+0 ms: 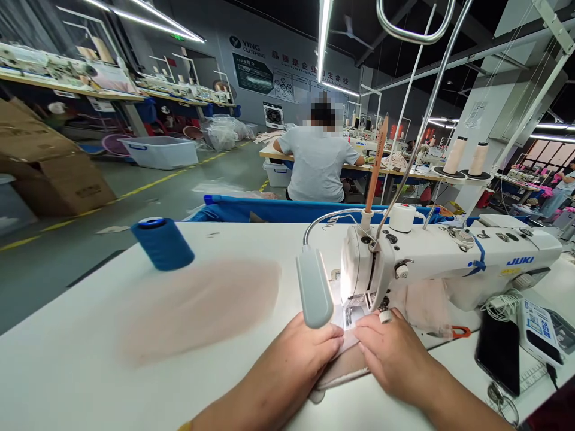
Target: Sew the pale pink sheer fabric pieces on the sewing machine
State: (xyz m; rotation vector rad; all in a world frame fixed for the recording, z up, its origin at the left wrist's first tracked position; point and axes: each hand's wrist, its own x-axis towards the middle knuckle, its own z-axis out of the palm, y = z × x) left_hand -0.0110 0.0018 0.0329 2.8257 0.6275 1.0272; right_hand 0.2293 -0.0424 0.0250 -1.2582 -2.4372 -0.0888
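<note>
A white sewing machine (453,254) stands on the white table (67,359). Under its needle lies a small piece of pale pink fabric (344,366). My left hand (300,353) rests flat on the left part of this fabric, fingers stretched toward the presser foot (353,308). My right hand (389,350) presses on the fabric's right side, fingers laid forward beside the needle, with a thimble-like ring on one finger. A grey lamp head (314,290) hangs just above my left hand.
A blue thread cone (162,242) lies on the table at the left, beside a spread of sheer pink fabric (202,308). A black phone (498,353), a control box (539,326) and orange-handled snips (460,331) sit right. A person (317,158) sits ahead, back turned.
</note>
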